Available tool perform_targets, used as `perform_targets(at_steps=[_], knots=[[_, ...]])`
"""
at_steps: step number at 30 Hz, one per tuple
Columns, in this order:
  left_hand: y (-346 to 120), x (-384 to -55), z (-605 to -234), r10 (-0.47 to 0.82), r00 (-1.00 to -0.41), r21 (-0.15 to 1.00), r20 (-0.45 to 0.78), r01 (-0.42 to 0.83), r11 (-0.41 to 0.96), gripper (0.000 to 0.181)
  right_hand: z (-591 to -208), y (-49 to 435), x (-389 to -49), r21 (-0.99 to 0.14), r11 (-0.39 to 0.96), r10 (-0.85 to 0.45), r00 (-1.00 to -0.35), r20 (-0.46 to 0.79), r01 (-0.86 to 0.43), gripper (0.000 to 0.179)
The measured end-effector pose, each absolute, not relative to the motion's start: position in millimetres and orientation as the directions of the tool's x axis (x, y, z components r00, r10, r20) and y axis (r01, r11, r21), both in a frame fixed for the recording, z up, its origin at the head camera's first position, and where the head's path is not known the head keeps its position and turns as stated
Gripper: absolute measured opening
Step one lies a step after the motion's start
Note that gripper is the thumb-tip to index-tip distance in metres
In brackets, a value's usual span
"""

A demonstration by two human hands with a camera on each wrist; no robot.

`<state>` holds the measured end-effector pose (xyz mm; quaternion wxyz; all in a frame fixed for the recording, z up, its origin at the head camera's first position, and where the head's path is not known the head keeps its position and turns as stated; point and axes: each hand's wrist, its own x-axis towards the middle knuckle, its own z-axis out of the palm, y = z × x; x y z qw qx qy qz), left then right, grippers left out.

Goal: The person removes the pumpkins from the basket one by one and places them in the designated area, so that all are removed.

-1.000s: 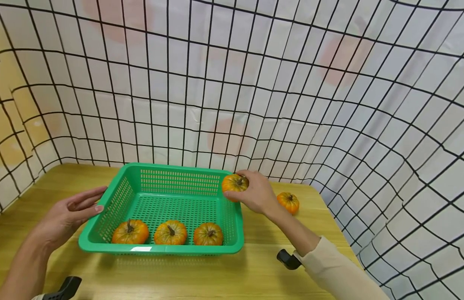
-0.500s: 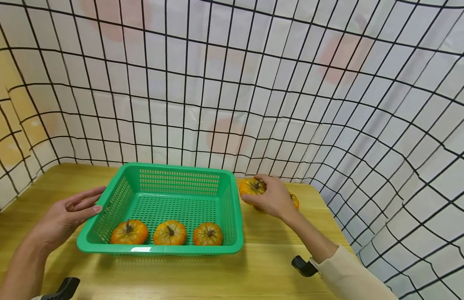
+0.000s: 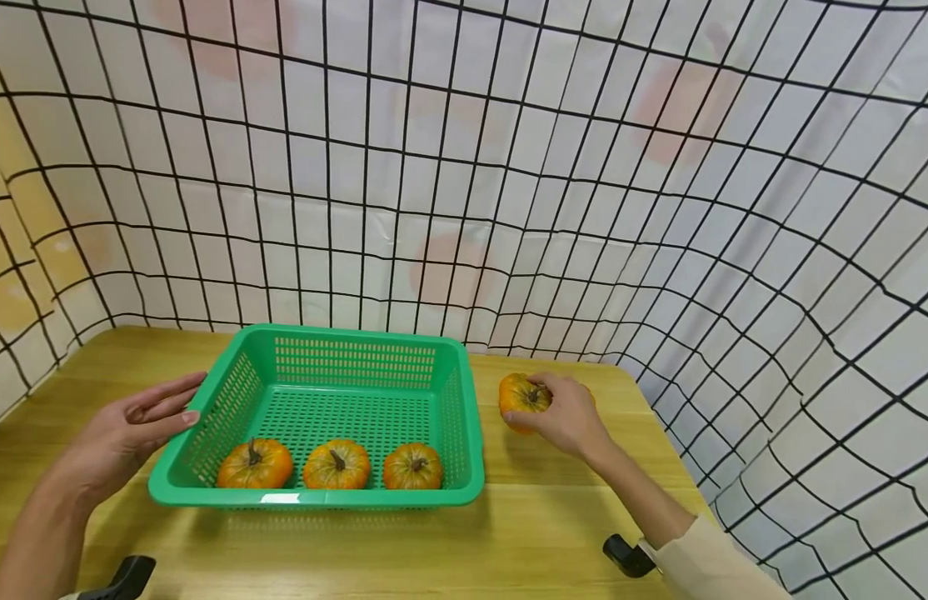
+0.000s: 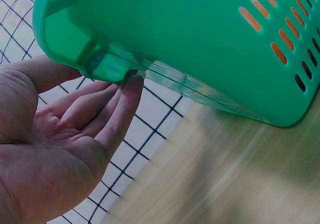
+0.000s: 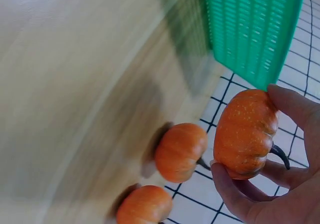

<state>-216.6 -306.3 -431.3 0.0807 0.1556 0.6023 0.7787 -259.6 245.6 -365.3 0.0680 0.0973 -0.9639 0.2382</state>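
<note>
My right hand [image 3: 565,417] holds a small orange pumpkin [image 3: 521,400] between thumb and fingers, to the right of the green basket [image 3: 314,498]. In the right wrist view this pumpkin [image 5: 245,134] is raised off the table, its dark stem toward the palm. Two more pumpkins, a nearer one [image 5: 181,151] and a farther one [image 5: 144,205], sit on the table beyond it. My left hand [image 3: 122,433] rests at the basket's left side, fingers extended, fingertips right at the rim [image 4: 107,66]. Three pumpkins [image 3: 336,465] stand in a row along the basket's front wall.
The wooden table [image 3: 344,550] meets a white cloth wall [image 3: 449,208] with a black grid at its back and right. A black wrist mount [image 3: 627,556] shows by the right sleeve, another [image 3: 127,575] below the left hand.
My right hand has carried the pumpkin from above the basket's right back corner rightward over the table, now covering most of the pumpkin behind it. My left hand keeps its place at the rim.
</note>
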Motion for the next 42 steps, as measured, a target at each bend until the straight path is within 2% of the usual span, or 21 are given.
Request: perform_targets(at_steps=[9, 21, 42], knots=[[-307, -215, -433, 0.316, -0.937, 0.961, 0.149, 0.061, -0.27, 0.056, -386, 260, -258, -0.432, 0.883, -0.126, -0.979, 0.157, -0.183, 0.071], [-310, -212, -433, 0.307, -0.939, 0.961, 0.155, 0.07, -0.269, 0.056, -414, 266, -256, -0.483, 0.864, -0.087, -0.987, 0.137, -0.143, 0.069], [-306, -216, -431, 0.329, -0.93, 0.956, 0.164, 0.067, -0.285, 0.056, -423, 268, -255, -0.483, 0.87, -0.059, -0.993, 0.099, -0.1, 0.069]])
